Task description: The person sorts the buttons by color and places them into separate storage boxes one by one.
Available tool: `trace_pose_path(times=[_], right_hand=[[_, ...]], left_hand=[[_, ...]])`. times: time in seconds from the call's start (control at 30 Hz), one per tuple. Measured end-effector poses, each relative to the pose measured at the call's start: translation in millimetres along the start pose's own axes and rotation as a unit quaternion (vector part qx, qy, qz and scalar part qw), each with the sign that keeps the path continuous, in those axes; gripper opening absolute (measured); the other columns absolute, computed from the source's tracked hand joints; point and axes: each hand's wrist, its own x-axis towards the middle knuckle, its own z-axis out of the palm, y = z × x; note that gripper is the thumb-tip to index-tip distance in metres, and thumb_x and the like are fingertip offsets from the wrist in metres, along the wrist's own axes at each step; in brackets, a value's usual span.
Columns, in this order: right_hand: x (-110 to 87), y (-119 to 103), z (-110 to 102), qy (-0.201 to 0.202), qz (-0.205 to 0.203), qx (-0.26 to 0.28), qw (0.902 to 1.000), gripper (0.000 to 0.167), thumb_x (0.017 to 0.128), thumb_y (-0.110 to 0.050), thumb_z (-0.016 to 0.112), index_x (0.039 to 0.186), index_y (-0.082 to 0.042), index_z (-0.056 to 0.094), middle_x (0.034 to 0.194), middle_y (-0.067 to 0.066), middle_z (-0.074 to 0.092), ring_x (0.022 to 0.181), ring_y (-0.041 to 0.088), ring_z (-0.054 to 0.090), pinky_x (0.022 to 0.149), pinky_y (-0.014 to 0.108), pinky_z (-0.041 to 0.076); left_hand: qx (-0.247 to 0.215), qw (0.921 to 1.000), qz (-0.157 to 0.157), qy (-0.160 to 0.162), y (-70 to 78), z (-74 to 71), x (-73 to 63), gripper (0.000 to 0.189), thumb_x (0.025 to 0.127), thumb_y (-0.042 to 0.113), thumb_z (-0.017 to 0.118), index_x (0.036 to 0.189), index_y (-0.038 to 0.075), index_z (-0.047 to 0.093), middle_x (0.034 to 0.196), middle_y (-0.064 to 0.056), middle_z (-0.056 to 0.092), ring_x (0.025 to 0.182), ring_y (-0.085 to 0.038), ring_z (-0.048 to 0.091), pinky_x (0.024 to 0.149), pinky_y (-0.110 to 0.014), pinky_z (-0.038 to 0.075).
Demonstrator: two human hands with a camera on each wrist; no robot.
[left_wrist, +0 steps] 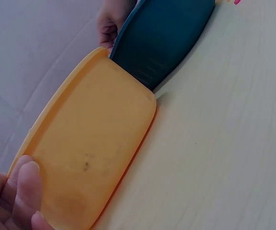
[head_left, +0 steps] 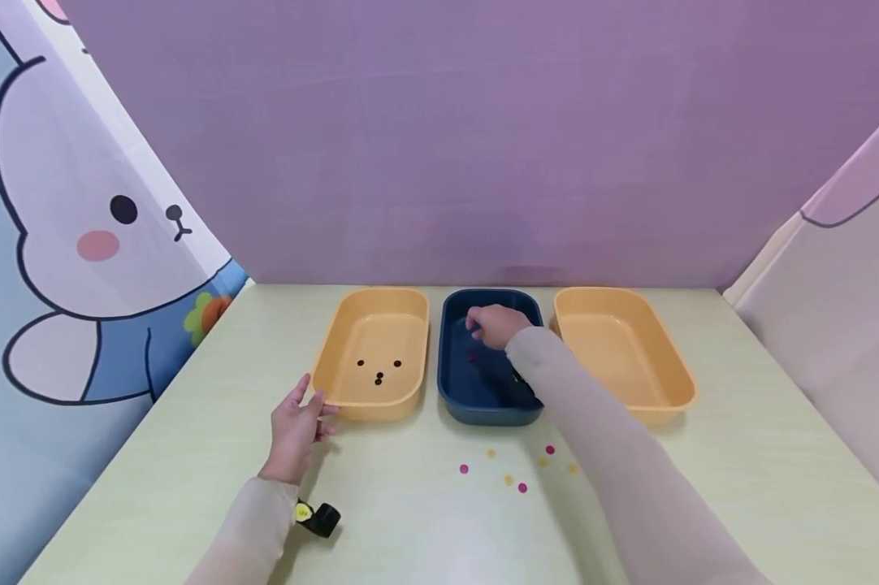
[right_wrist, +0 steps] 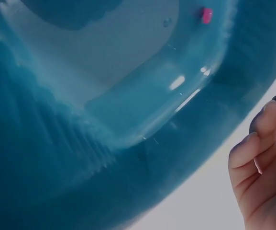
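Note:
My left hand [head_left: 293,435] holds the near left corner of a yellow tray [head_left: 370,404]. In the left wrist view its fingers [left_wrist: 28,187] lie on the tray's outer wall, tips near the rim. Several small dark dots [head_left: 379,375] show on that tray's floor. Over the middle, dark blue tray [head_left: 489,416] hangs my right hand [head_left: 500,327], fingers loosely bent and no piece visible between them. Below it a small pink piece [right_wrist: 207,15] shows inside the blue tray. The right fingertips [right_wrist: 250,139] appear beyond the blue rim in the right wrist view.
A second yellow tray [head_left: 655,416] stands right of the blue one, partly behind my right sleeve. Several small pink discs [head_left: 522,487] and pale yellow discs [head_left: 508,480] lie scattered on the table before the blue tray. A purple cloth wall [head_left: 483,146] closes off the back.

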Motion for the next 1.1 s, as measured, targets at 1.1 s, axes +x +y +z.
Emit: trace_pose_path(times=[1.1], right_hand=[[-145.8, 15, -13, 0.072, -0.03, 0.15, 0.9857, 0.023, 0.088, -0.018, 0.071, 0.107, -0.005, 0.072, 0.054, -0.005, 0.044, 0.046, 0.01, 0.037, 0.048, 0.022, 0.03]], left_hand=[[-0.001, 0.9998, -0.005, -0.018, 1.0, -3.2, -0.6, 0.057, 0.104, 0.017, 0.04, 0.154, 0.018, 0.013, 0.069, 0.011, 0.065, 0.047, -0.005, 0.053, 0.048, -0.017, 0.042]])
